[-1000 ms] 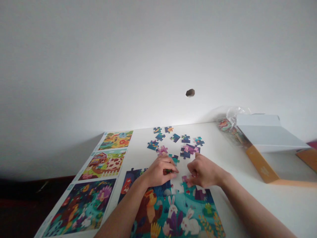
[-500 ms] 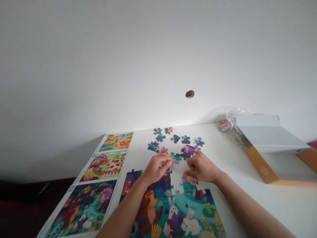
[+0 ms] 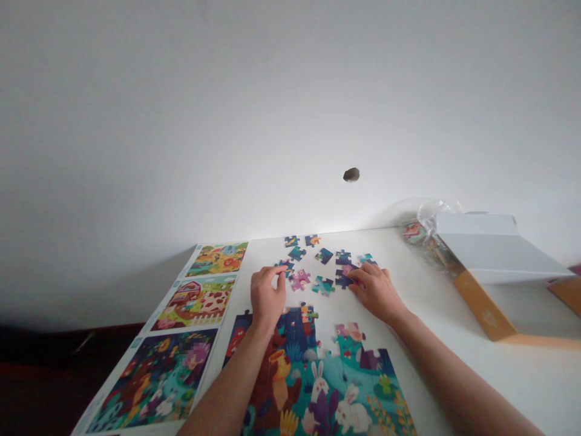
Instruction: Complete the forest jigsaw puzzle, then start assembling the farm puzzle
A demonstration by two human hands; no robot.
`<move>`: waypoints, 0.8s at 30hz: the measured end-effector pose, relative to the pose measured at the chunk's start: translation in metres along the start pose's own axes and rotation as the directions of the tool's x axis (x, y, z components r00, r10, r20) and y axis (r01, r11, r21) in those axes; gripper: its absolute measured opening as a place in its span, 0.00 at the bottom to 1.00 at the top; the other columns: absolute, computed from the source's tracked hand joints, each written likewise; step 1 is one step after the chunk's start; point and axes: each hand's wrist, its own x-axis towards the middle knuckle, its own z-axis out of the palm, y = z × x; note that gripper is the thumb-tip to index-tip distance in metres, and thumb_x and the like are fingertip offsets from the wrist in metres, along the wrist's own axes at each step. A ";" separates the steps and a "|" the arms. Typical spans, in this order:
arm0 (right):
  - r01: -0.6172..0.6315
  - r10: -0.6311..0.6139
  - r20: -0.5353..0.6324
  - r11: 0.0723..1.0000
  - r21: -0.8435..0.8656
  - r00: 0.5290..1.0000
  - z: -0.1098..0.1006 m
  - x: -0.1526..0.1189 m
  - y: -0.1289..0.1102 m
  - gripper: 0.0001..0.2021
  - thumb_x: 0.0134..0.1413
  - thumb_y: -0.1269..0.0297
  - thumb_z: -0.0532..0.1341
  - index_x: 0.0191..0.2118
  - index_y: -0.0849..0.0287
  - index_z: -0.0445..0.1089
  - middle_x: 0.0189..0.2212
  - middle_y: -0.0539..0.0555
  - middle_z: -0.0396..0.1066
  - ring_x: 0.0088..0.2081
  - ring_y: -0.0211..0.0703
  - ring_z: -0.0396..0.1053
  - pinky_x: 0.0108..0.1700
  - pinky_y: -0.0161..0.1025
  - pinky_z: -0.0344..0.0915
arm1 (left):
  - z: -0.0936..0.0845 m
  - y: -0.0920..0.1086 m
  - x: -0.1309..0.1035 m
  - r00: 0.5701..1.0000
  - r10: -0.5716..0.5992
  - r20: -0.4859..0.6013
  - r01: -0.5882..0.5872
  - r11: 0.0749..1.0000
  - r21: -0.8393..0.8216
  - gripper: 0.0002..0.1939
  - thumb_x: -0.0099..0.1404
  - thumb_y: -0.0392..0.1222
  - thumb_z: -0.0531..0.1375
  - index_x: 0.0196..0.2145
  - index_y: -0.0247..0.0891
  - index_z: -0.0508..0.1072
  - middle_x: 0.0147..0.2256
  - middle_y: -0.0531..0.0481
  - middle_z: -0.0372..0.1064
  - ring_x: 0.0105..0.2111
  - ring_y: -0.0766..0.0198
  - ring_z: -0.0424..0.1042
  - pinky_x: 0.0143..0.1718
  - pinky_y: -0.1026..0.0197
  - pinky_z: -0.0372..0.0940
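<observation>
A partly joined jigsaw puzzle (image 3: 313, 375) with rabbits and a bear lies in front of me. Beyond it are several loose pieces, among them a teal piece (image 3: 323, 286) and a pink piece (image 3: 300, 280). My left hand (image 3: 267, 297) is left of these, its thumb and forefinger pinched at the edge of a dark blue puzzle piece (image 3: 287, 264). At the right of the group, my right hand (image 3: 376, 292) has its fingers closed on a purple puzzle piece (image 3: 347, 270), partly covering it. A pink-topped piece (image 3: 348, 330) sits at the puzzle's upper edge.
Picture sheets (image 3: 195, 303) with three printed scenes lie along the table's left side. On the right are an open orange-and-white box (image 3: 485, 303) and a clear plastic bag (image 3: 424, 239) of pieces. A white wall (image 3: 272, 121) with a hole (image 3: 351, 174) rises behind.
My left hand has moved left, away from the teal piece, to the dark blue one. My right hand has moved farther from me, leaving the pink-topped piece uncovered and reaching the purple one.
</observation>
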 end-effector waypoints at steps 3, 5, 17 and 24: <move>0.139 -0.139 0.005 0.990 -0.016 0.990 -0.003 -0.002 -0.007 0.17 0.63 0.63 0.60 0.56 0.42 0.67 0.51 0.57 0.63 0.51 0.55 0.59 0.48 0.48 0.57 | -0.002 -0.003 0.001 0.982 -0.186 -0.009 0.183 0.956 0.231 0.18 0.60 0.31 0.55 0.46 0.42 0.75 0.45 0.42 0.71 0.46 0.47 0.65 0.45 0.44 0.62; 0.229 -0.228 0.039 0.973 -0.014 0.973 -0.004 -0.004 -0.012 0.17 0.63 0.58 0.60 0.57 0.37 0.66 0.58 0.56 0.56 0.55 0.58 0.54 0.52 0.51 0.55 | -0.002 -0.002 0.000 0.967 -0.253 0.019 0.236 0.924 0.300 0.21 0.59 0.30 0.54 0.48 0.44 0.74 0.50 0.41 0.68 0.49 0.42 0.62 0.43 0.41 0.62; 0.207 -0.204 0.073 0.978 -0.036 0.976 -0.002 -0.004 -0.009 0.17 0.62 0.57 0.61 0.55 0.36 0.68 0.60 0.54 0.54 0.59 0.59 0.48 0.57 0.56 0.50 | 0.004 -0.001 -0.003 0.991 -0.073 0.110 0.042 0.965 0.260 0.11 0.60 0.43 0.60 0.41 0.48 0.78 0.54 0.49 0.67 0.50 0.43 0.62 0.44 0.44 0.60; 0.180 -0.178 0.056 0.982 -0.046 0.982 0.001 -0.003 -0.008 0.21 0.60 0.59 0.62 0.59 0.41 0.65 0.58 0.57 0.56 0.59 0.59 0.49 0.58 0.56 0.50 | 0.003 0.011 -0.007 0.957 0.164 0.237 -0.201 0.969 0.141 0.09 0.60 0.43 0.62 0.39 0.51 0.79 0.56 0.54 0.66 0.53 0.48 0.59 0.50 0.45 0.56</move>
